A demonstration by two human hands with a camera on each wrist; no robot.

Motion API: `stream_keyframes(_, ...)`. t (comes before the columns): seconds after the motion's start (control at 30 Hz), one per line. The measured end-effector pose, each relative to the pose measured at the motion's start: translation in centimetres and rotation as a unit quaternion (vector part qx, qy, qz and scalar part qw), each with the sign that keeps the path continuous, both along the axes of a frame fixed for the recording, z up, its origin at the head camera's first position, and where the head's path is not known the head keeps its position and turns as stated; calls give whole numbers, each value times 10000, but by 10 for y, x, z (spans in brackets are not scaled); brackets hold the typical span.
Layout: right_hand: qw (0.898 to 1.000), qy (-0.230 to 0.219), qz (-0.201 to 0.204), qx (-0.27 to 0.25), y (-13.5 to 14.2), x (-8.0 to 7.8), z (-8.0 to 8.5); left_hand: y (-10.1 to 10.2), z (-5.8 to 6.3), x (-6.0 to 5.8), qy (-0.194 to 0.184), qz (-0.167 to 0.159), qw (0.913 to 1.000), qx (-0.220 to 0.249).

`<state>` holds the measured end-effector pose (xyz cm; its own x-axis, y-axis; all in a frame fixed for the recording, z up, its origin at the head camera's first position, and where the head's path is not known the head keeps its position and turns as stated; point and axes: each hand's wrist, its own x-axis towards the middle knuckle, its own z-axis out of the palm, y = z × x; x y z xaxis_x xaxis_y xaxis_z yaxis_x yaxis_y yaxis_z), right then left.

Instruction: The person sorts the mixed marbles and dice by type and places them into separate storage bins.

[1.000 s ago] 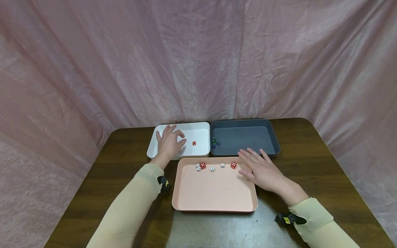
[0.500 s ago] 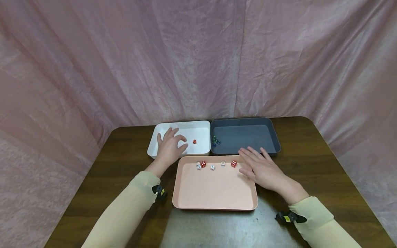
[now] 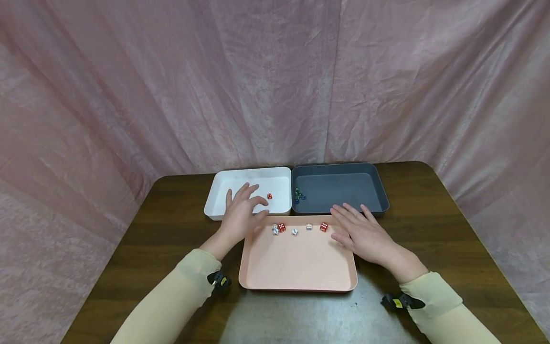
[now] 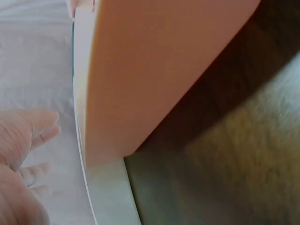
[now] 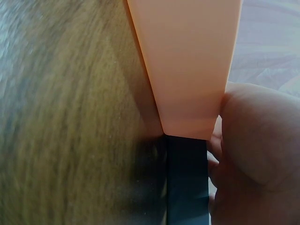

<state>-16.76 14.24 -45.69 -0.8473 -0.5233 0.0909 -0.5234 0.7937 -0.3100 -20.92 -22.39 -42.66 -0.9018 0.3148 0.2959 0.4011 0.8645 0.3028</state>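
Note:
In the head view, my left hand hovers over the near edge of the white tray and the back left corner of the pink tray. Its thumb and index finger are apart, with nothing visible between them. A red die lies in the white tray. Along the back of the pink tray sit several white dice, a red die beside two of them, and another red die near my right hand. That hand rests, fingers extended, at the tray's back right corner.
A dark grey tray stands right of the white one, with several small green and blue pieces at its left end. All three trays sit close together on a brown wooden table. A pink curtain hangs behind.
My left hand has come back out of the white tray, toward me and slightly right, to the pink tray's corner, its fingers empty. The right hand has stayed in place.

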Motion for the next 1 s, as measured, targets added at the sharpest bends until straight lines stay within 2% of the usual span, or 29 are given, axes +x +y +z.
stream_keyframes(0.27,10000,-16,4,19,0,1,2,6,-4,12,116,-282,9995,-52)
stream_keyframes(0.5,10000,-10,-1,42,0,1,3,12,-7,22,-202,-457,9987,-127)
stream_keyframes(0.67,10000,-24,4,-2,0,1,2,14,-11,25,-292,-538,9980,-175)
stream_keyframes(1.0,10000,0,3,-27,0,1,1,15,-20,29,-487,-528,9968,-342)
